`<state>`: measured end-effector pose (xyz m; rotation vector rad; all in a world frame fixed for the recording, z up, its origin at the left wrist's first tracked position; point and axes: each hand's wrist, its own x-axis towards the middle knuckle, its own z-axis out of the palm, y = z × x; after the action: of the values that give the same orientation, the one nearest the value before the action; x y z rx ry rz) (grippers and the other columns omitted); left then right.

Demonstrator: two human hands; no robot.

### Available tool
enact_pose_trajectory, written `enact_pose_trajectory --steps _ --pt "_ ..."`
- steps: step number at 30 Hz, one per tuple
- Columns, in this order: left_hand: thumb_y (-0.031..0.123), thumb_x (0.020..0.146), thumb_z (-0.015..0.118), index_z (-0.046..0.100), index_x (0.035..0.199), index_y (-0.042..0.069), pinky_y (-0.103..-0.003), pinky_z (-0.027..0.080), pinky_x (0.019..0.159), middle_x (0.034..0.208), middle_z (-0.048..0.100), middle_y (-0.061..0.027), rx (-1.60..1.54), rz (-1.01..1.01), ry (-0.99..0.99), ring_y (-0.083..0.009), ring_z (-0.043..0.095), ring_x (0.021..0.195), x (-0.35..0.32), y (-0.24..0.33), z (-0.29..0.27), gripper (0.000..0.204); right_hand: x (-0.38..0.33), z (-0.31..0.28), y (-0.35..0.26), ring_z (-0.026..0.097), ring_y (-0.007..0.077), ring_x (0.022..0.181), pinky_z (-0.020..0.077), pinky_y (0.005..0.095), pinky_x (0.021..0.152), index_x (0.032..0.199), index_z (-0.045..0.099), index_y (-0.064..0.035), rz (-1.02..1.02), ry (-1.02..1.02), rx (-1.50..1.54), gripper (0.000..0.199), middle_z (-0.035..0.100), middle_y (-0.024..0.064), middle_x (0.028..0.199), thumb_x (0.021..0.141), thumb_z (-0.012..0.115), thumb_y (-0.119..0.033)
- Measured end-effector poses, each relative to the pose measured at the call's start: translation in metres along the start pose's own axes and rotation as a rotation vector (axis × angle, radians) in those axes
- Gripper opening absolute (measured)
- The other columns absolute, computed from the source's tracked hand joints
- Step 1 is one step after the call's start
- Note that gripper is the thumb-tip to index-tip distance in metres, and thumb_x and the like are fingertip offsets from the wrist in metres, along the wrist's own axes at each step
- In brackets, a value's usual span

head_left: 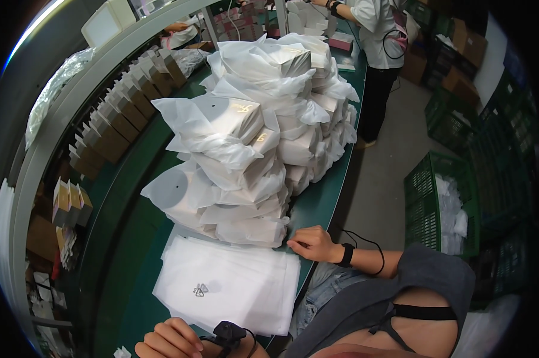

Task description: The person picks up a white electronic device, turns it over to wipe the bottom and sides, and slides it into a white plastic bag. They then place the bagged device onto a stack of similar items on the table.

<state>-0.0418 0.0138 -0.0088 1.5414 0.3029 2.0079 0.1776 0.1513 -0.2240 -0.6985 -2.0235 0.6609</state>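
Two hands: both are showing low in the view, wrists coming in from 6 o'clock.
Right hand: the right hand is resting at the edge of the bench, at about 5 o'clock from the big heap, fingers curled loosely and touching the near corner of the flat stack; it is gripping nothing that I can see.
Left hand: the left hand is lying at 6 o'clock of the flat stack, fingers bent inward in a loose fist; I cannot tell whether it is holding anything. A small black device is sitting at its wrist.
Flat stack: a stack of empty white bags is lying flat on the green bench between the two hands.
Heap: a tall pile of bagged boxes is rising at 12 o'clock from the flat stack, touching its far edge.
Brown boxes: a row of upright brown boxes is standing along the bench at 10 o'clock.
Crates: green crates are sitting on the floor at 3 o'clock, one holding white bags.
Other person: a person in a white shirt is standing at 1 o'clock by the far end of the bench.
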Motion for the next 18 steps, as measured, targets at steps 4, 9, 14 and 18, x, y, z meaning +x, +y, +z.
enact_pose_trajectory --steps 4,9,14,18 --pt "0.014 0.091 0.055 0.054 0.092 0.006 -0.026 0.039 0.057 0.068 0.049 -0.0039 -0.003 -0.002 0.002 -0.0141 0.045 0.060 0.0002 -0.0007 0.0007 0.009 -0.0003 0.0000 -0.0001 0.051 0.0242 0.047 0.0397 0.0351 0.045 0.065 0.057 -0.0035 0.002 -0.003 -0.004 0.018 0.051 0.0076 0.057 0.080 0.065 -0.012" --pt "0.014 0.091 0.055 0.053 0.092 0.005 -0.026 0.039 0.057 0.068 0.049 -0.0040 -0.002 -0.003 0.001 -0.0142 0.045 0.060 -0.0001 -0.0008 0.0008 0.009 0.0003 -0.0001 -0.0012 0.051 0.0241 0.047 0.0398 0.0348 0.045 0.066 0.057 -0.0035 0.005 -0.004 -0.001 0.018 0.051 0.0076 0.057 0.080 0.065 -0.012" --pt "0.014 0.091 0.055 0.053 0.092 0.005 -0.027 0.038 0.057 0.068 0.049 -0.0040 -0.014 -0.002 -0.006 -0.0143 0.044 0.060 -0.0004 0.0000 0.0000 0.009 0.0008 -0.0003 -0.0025 0.051 0.0241 0.047 0.0400 0.0346 0.045 0.066 0.058 -0.0032 0.002 -0.009 -0.013 0.017 0.052 0.0077 0.057 0.079 0.065 -0.012" --pt "0.014 0.090 0.055 0.053 0.091 0.005 -0.027 0.038 0.057 0.068 0.049 -0.0041 -0.014 0.003 -0.001 -0.0143 0.044 0.060 -0.0007 0.0008 0.0007 0.010 0.0017 -0.0004 -0.0036 0.051 0.0242 0.047 0.0402 0.0344 0.045 0.066 0.058 -0.0029 -0.002 -0.003 -0.017 0.017 0.053 0.0079 0.058 0.079 0.065 -0.012"
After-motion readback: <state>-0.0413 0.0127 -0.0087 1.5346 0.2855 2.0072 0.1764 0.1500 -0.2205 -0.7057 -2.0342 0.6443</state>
